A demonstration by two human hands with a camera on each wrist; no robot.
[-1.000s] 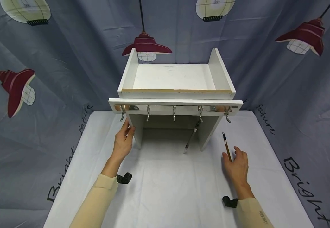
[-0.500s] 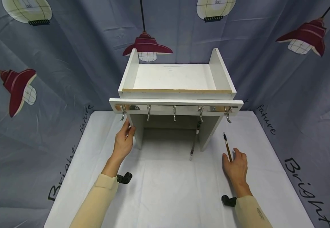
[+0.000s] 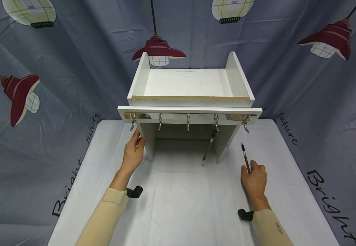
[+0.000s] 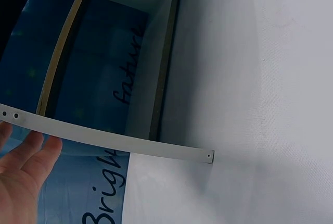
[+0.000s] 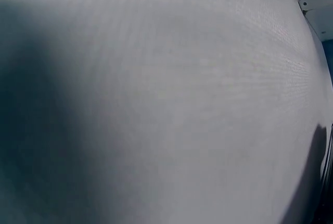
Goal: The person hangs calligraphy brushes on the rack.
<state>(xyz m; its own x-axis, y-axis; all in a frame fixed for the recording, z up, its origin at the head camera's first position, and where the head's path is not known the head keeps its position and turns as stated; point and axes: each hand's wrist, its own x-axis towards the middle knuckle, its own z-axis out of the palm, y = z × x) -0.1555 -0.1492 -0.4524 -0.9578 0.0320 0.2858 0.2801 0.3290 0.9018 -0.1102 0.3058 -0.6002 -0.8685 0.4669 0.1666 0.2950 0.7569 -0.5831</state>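
A white wooden rack (image 3: 189, 102) with a row of metal hooks stands on the table. My left hand (image 3: 133, 153) is at its left side panel (image 3: 147, 140); in the left wrist view the fingers (image 4: 44, 156) lie extended with their tips against the panel's edge. A writing brush (image 3: 209, 147) hangs by its end loop from the hook (image 3: 216, 123) second from the right, tilted, tip down. To the right of the rack, my right hand (image 3: 255, 182) holds another brush (image 3: 245, 159) low over the table, loop end pointing away. Its lower end is hidden by the hand.
Several other hooks (image 3: 188, 122) along the rail carry nothing. An open tray-like shelf (image 3: 187, 83) tops the rack. White cloth (image 3: 178, 205) covers the table, and a grey-blue curtain with printed lamps (image 3: 89, 68) surrounds it.
The hanging brush has swung toward the right and front, then partway back left. My right hand has shifted very slightly with its brush. The left hand stays at the panel.
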